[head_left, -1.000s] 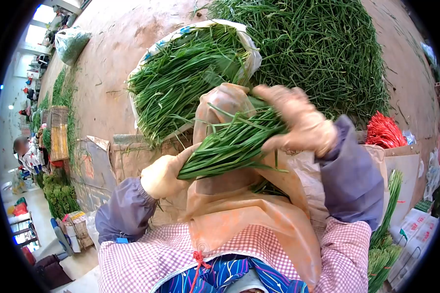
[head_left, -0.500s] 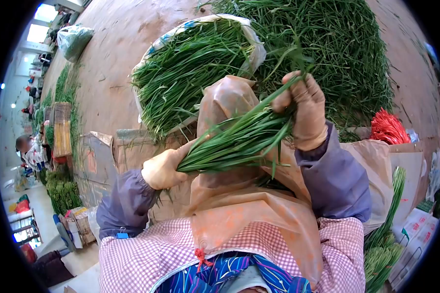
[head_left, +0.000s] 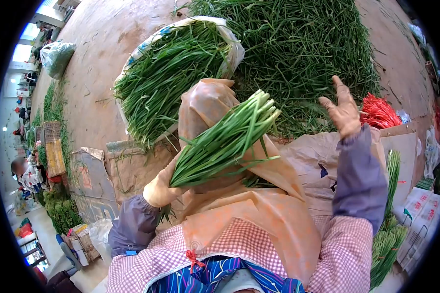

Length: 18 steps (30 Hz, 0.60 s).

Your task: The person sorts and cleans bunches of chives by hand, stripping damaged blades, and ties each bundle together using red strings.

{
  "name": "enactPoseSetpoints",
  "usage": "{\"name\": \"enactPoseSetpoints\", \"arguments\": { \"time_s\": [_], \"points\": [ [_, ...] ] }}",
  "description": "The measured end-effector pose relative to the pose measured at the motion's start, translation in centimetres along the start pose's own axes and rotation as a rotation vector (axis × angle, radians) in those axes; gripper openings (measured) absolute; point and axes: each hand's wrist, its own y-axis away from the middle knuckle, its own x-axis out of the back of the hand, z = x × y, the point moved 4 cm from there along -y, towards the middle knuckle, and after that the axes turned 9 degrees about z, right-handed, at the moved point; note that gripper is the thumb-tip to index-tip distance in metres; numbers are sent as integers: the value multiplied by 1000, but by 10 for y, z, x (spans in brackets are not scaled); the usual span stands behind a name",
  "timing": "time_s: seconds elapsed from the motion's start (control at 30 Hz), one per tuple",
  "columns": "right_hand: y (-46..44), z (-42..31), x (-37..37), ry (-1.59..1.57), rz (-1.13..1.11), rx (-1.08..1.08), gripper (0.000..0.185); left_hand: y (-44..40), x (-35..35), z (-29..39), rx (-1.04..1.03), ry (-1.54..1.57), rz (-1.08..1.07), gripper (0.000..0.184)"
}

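My left hand (head_left: pixel 160 189), in a tan glove, is closed around one end of a bunch of garlic chives (head_left: pixel 220 144). The bunch slants over my apron-covered knee, its pale cut ends pointing up and right. Out to the right, my gloved right hand (head_left: pixel 345 111) is open, thumb and fingers apart, holding nothing. It is close to a heap of red ties (head_left: pixel 378 112). Beyond it spreads a large pile of loose chives (head_left: pixel 303 53). Left of that pile, a white-lined round container (head_left: pixel 237 49) is full of chives.
Tied bundles of chives (head_left: pixel 387 249) stand at my right beside a white box (head_left: pixel 418 215). A filled plastic bag (head_left: pixel 57 58) sits at the far left. Another person (head_left: pixel 30 173) is at the left, near a yellow crate (head_left: pixel 54 151).
My right hand has let go of the chives, moved right towards the red ties and opened. The bunch stays in my left hand, with its pale ends now in sight.
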Motion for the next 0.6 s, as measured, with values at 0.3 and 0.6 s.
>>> {"name": "enactPoseSetpoints", "arguments": {
  "time_s": [0.3,0.6],
  "points": [
    [64,-138,-35,-1376,-452,-572,19,5,-4,-2,143,259,-20,84],
    [62,-157,15,-1125,-540,-498,26,3,-13,1,156,205,57,84]
  ]
}}
